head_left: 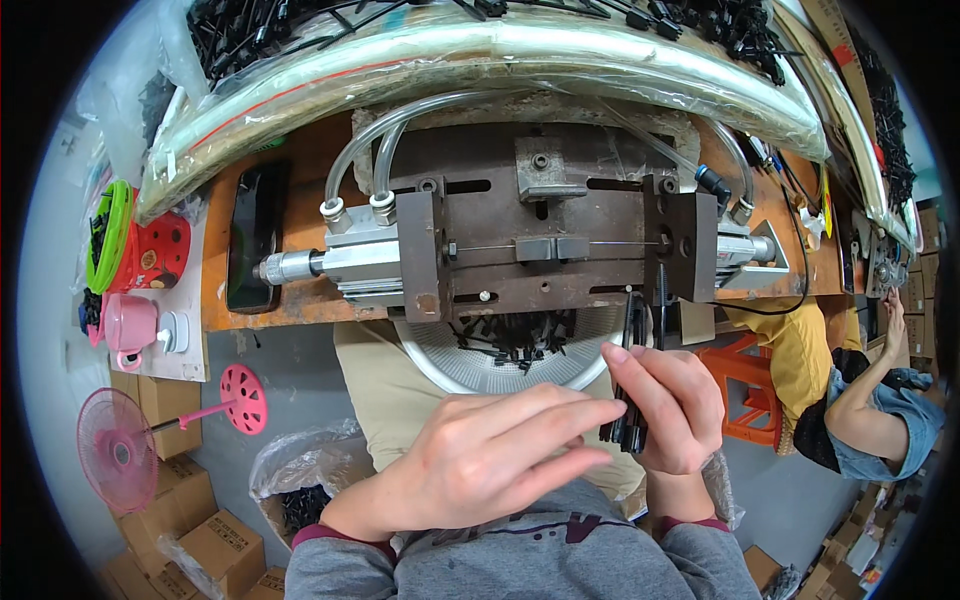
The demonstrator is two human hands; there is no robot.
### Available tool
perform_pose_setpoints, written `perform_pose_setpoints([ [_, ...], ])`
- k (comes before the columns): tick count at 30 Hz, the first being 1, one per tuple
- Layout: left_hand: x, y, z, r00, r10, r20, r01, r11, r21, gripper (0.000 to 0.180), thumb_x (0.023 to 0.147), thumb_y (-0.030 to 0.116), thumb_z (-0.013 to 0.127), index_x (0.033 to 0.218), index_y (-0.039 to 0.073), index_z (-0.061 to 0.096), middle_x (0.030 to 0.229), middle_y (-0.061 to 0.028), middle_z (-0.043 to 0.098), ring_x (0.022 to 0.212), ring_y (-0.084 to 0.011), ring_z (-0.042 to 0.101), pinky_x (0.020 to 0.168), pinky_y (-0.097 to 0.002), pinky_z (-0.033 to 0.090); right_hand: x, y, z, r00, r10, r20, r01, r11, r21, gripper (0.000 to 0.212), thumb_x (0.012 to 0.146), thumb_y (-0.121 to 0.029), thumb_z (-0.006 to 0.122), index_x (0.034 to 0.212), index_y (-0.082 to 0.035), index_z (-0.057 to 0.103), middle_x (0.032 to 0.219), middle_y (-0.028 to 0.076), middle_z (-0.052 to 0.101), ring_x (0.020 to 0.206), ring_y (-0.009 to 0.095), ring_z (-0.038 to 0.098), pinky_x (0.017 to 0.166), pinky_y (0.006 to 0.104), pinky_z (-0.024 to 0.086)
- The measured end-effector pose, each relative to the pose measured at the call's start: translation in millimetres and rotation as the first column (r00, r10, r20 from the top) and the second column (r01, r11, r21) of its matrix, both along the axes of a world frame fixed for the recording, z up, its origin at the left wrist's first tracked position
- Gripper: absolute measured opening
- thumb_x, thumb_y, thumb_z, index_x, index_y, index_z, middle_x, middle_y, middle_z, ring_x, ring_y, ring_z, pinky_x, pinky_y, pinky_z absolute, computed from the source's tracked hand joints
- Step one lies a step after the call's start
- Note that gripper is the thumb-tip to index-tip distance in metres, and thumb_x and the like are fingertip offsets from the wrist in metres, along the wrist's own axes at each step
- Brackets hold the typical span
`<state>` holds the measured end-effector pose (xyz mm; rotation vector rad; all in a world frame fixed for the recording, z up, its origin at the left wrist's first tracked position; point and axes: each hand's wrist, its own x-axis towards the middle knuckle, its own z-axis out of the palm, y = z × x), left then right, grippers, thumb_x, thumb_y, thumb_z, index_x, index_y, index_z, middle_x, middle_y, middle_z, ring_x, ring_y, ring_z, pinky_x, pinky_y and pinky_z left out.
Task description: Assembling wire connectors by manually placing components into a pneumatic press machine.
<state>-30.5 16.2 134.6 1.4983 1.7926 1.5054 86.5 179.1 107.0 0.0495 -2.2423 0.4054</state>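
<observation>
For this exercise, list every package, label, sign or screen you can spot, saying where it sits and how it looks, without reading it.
Phone: bench's left end, flat dark rectangular screen.
Cardboard boxes: floor, lower left, brown with dark print.
Clear plastic bags: behind the machine, long, holding black parts.
Yellow sign: far right, small, partly hidden.

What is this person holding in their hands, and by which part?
The right hand grips a bundle of thin black sticks around its lower half. The left hand holds nothing; its fingertips reach toward the bundle.
</observation>
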Motion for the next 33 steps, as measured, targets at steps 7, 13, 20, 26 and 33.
perform_pose_setpoints([
  [7,-4,2,6,0.971,-0.03,0.236,0.021,0.999,0.038,0.032,0.073,-0.002,0.084,0.104,0.0,0.075,0.097,-0.0125,0.073,0.078,-0.0173,0.072,0.067,-0.0277,0.06,3,-3,8,0.998,0.031,0.057,-0.03,0.999,-0.014,0.043,0.062,-0.001,0.073,0.105,0.004,0.074,0.095,0.013,0.067,0.069,0.02,0.066,0.057,0.0289,0.053],
  [13,-10,-2,15,0.972,0.057,0.228,-0.065,0.998,0.025,0.034,0.071,-0.006,0.081,0.104,0.002,0.076,0.092,-0.0097,0.07,0.077,-0.0161,0.071,0.067,-0.0263,0.059,4,-1,1,0.998,-0.054,-0.015,0.053,0.994,-0.099,0.041,0.066,0.005,0.079,0.106,0.002,0.074,0.099,0.013,0.068,0.073,0.021,0.067,0.059,0.0295,0.054],
  [20,-21,7,-14,0.856,0.253,-0.451,-0.281,0.96,0.004,0.032,0.073,-0.001,0.077,0.104,-0.002,0.072,0.121,-0.0167,0.066,0.102,-0.0294,0.069,0.089,-0.0382,0.059,4,-1,8,0.989,-0.148,0.01,0.147,0.971,-0.188,0.033,0.073,0.005,0.084,0.103,-0.005,0.072,0.104,0.011,0.072,0.086,0.022,0.069,0.072,0.0297,0.057],
  [26,-19,19,-23,0.719,0.222,-0.659,-0.304,0.953,-0.011,0.026,0.078,0.006,0.074,0.102,-0.002,0.07,0.131,-0.0192,0.064,0.097,-0.0269,0.071,0.09,-0.0389,0.057,4,-3,7,0.987,-0.158,0.042,0.163,0.942,-0.293,0.032,0.073,0.006,0.083,0.101,-0.005,0.07,0.102,0.01,0.073,0.089,0.022,0.07,0.074,0.0291,0.057],
  [33,-20,25,-13,0.65,0.193,-0.735,-0.342,0.938,-0.057,0.023,0.08,0.008,0.074,0.1,-0.001,0.07,0.131,-0.0172,0.064,0.085,-0.0222,0.071,0.081,-0.0348,0.058,6,-5,3,0.986,-0.164,0.03,0.162,0.897,-0.411,0.033,0.072,0.006,0.083,0.101,-0.003,0.07,0.096,0.011,0.073,0.086,0.023,0.07,0.074,0.031,0.056],
])
